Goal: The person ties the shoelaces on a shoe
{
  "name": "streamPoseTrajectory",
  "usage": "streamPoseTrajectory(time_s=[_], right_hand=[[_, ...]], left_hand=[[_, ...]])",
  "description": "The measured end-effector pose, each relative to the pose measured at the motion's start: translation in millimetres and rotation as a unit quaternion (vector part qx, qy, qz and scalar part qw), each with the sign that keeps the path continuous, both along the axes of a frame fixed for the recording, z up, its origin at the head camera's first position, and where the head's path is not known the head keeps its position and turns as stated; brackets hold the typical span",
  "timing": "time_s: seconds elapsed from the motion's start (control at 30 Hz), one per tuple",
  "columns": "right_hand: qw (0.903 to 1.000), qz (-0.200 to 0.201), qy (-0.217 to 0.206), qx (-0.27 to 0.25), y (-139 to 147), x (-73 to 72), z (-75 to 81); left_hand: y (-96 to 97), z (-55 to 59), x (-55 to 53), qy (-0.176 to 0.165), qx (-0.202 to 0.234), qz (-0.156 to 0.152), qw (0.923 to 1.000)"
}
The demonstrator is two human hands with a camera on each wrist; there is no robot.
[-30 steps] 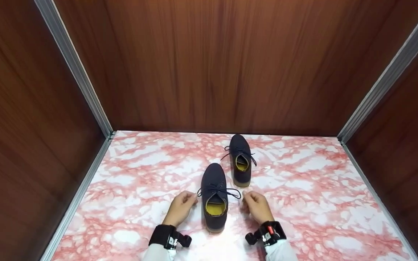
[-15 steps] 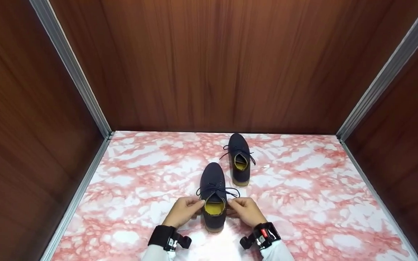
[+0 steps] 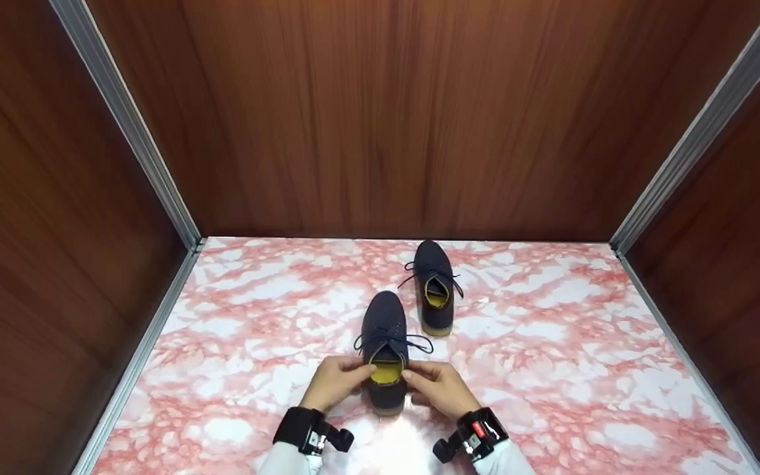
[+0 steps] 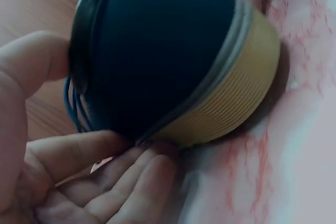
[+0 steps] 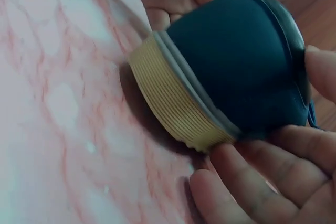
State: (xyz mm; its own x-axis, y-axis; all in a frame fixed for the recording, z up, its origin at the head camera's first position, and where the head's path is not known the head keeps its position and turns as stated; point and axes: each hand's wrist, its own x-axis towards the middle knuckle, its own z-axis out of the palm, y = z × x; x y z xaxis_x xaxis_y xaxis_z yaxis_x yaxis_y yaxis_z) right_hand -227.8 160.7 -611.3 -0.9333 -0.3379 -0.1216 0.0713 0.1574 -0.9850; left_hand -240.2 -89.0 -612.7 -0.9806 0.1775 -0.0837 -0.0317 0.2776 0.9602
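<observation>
A dark navy lace-up shoe (image 3: 383, 320) with a yellow insole points toward the back wall, its laces in a loose bow. My left hand (image 3: 335, 381) grips its left side near the opening, thumb at the collar and fingers lower down. On the other side my right hand (image 3: 443, 388) holds it the same way. Both wrist views show the heel between the hands; the ribbed tan sole (image 4: 226, 98) is close over the table, with a shadow beneath. Fingers of each hand reach down to the sole edge, as the right wrist view shows at the shoe's heel (image 5: 236, 61).
A matching shoe (image 3: 428, 256) stands farther back and slightly right, also laced and pointing away. The table (image 3: 538, 369) has a red-and-white marbled top. Brown wood-grain panels (image 3: 380, 132) with metal corner strips (image 3: 156, 158) enclose it at the back and both sides.
Both hands have moved inward from beside the nearer shoe and taken hold of its sides. The shoe has shifted slightly away from me. The farther shoe stays where it was.
</observation>
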Motion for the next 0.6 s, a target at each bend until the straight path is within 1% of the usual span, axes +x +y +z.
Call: streamPoseTrajectory(time_s=[0.1,0.23,0.3,0.4,0.47,0.6], right_hand=[[0.9997,-0.021,-0.006,-0.005,-5.9,-3.9,5.4],[0.9987,-0.048,-0.016,-0.012,-16.7,-17.5,15.5],[0.9983,-0.051,-0.018,-0.019,-23.1,-26.4,19.5],[0.9982,-0.051,-0.015,-0.027,-32.4,-41.8,22.5],[0.9984,-0.054,0.000,-0.021,-37.8,-52.5,23.0],[0.9975,-0.065,0.016,-0.021,-47.5,-72.3,23.3]], left_hand=[[2.6,2.9,-3.9,0.012,-0.011,0.027,0.9995],[5.6,10.2,-16.1,0.030,-0.024,0.073,0.9966],[7.8,14.0,-24.1,0.031,-0.023,0.098,0.9944],[11.9,18.4,-38.0,0.024,-0.016,0.131,0.9910],[14.4,20.5,-48.2,0.017,-0.004,0.146,0.9891],[16.9,24.2,-68.8,0.018,-0.009,0.166,0.9859]])
